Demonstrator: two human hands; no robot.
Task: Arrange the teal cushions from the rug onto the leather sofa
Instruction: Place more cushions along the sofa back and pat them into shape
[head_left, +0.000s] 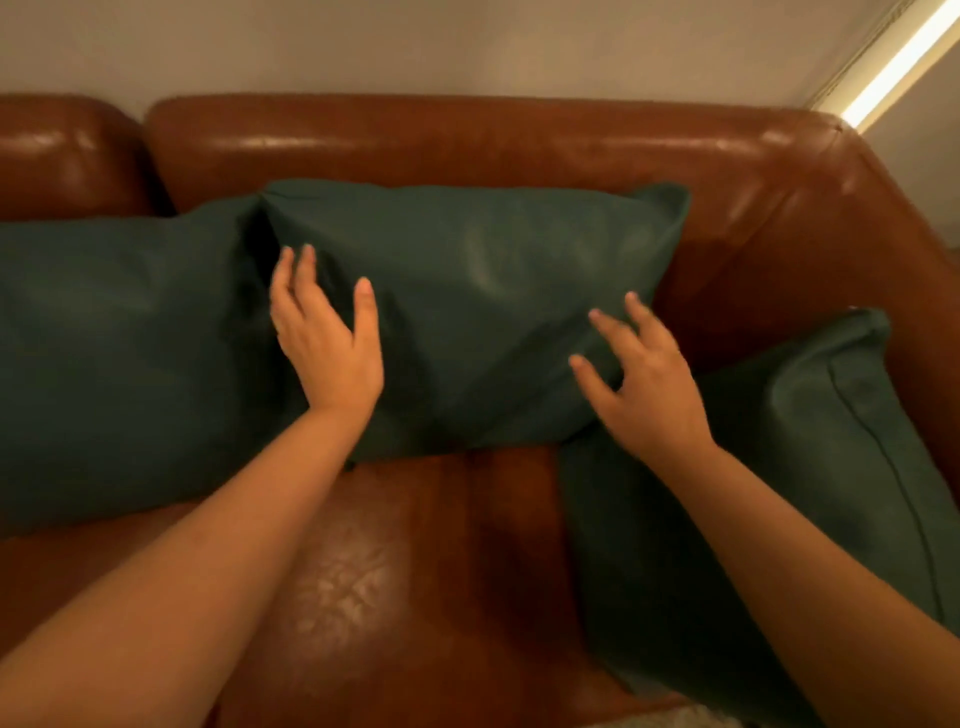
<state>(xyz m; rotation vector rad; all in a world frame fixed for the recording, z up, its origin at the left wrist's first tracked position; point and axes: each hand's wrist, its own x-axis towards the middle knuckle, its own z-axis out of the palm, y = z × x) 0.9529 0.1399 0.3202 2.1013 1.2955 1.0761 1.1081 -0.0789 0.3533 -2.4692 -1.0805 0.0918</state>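
Seen from above, two bare forearms reach forward over a brown leather sofa (405, 561). The left hand (324, 343) lies open, fingers straight and thumb spread, palm down on the left edge of the middle cushion (483, 312). This dark teal cushion leans against the backrest (467, 140) just beyond the fingertips. The right hand (644, 384) is open too, fingers splayed and slightly bent, holding nothing. It sits over that same cushion's lower right corner (whether the fingertips actually touch the fabric cannot be told). The cushion fills the space between the two hands.

Directly left of the left hand, a second cushion (119, 353) of the same teal meets the middle cushion. It rests on the seat and runs out of view. To the right of the right hand and below its wrist, a third cushion (810, 493) lies tilted beside the sofa's arm, its piped seam visible. Glossy bare seat leather shows beneath both forearms. Beyond the backrest is a pale wall (467, 41). Far past the right hand, a bright strip of light (904, 57) runs diagonally.
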